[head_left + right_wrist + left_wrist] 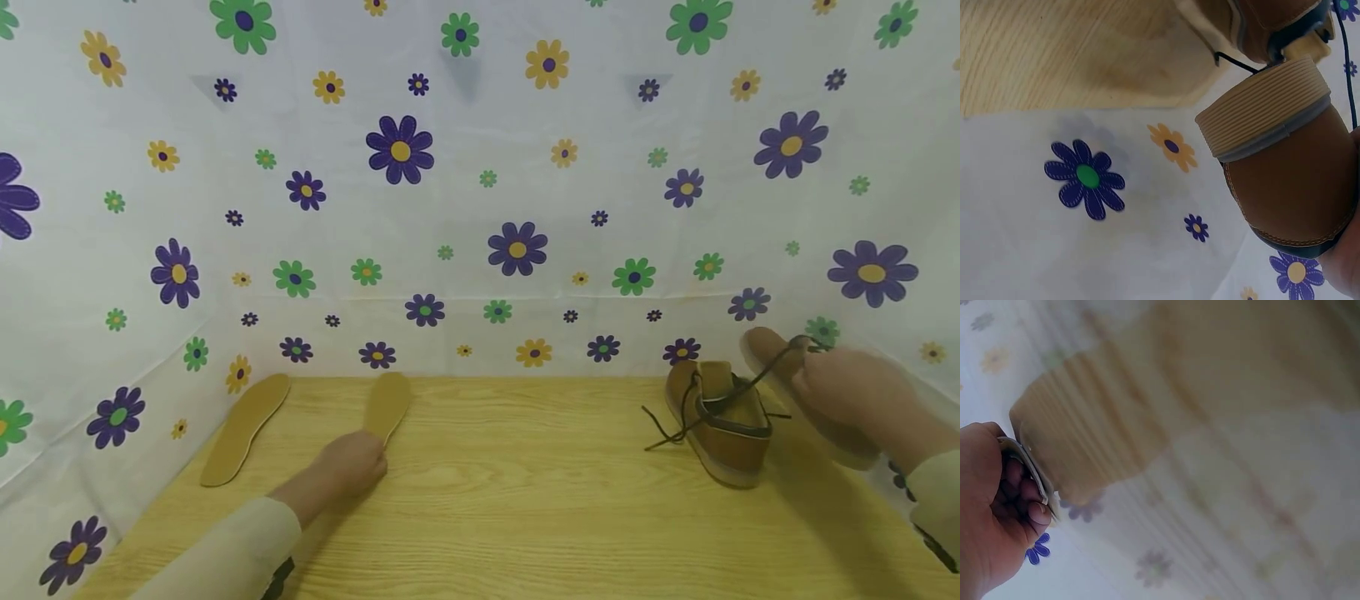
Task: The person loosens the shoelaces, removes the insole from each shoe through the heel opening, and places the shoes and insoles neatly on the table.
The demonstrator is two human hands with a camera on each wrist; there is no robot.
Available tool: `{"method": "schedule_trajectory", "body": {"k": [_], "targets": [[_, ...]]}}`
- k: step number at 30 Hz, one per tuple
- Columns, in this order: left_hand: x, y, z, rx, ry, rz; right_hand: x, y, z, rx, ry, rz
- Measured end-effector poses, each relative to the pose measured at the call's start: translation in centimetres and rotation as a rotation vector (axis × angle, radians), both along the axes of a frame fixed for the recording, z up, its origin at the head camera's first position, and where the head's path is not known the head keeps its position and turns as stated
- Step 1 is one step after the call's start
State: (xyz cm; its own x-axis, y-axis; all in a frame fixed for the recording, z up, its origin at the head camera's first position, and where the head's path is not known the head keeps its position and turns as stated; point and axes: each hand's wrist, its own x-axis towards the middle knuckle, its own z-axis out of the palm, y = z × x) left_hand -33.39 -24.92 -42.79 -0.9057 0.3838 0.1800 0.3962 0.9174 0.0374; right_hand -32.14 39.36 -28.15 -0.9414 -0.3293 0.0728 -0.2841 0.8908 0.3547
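Note:
My left hand (348, 462) grips one end of a tan shoe insole (388, 402), which points towards the back wall. In the left wrist view the fingers curl round the edge of this insole (1079, 431). A second insole (243, 433) lies flat to the left. At the far right, my right hand (855, 387) holds a brown shoe (1297, 181) tilted, with its sole facing outward and a dark lace hanging loose. Just left of that hand, the matching lace-up shoe (727, 454) stands on the table, its heel towards me and its laces undone.
The wood-grain table (510, 508) runs up to a white cloth (465, 200) with printed flowers. This cloth walls in the back and both sides. The right arm works close beside the right-hand cloth.

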Motion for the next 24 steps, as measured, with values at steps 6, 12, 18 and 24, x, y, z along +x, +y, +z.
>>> {"method": "schedule_trajectory", "body": {"k": [6,12,18,24], "targets": [[0.4,-1.8,0.0,0.008,-0.007,0.026,-0.2,-0.2,-1.8,-0.069,0.025,0.021],[0.5,-3.3,0.1,-0.016,0.030,0.020,-0.5,0.2,-3.0,-0.017,0.061,0.051],[0.2,-4.8,0.1,-0.053,0.072,0.029,-0.8,0.4,-4.7,0.098,0.118,0.146],[0.0,-6.1,0.1,-0.077,0.074,0.055,-0.8,0.0,-6.8,-0.075,0.122,0.075]]}}
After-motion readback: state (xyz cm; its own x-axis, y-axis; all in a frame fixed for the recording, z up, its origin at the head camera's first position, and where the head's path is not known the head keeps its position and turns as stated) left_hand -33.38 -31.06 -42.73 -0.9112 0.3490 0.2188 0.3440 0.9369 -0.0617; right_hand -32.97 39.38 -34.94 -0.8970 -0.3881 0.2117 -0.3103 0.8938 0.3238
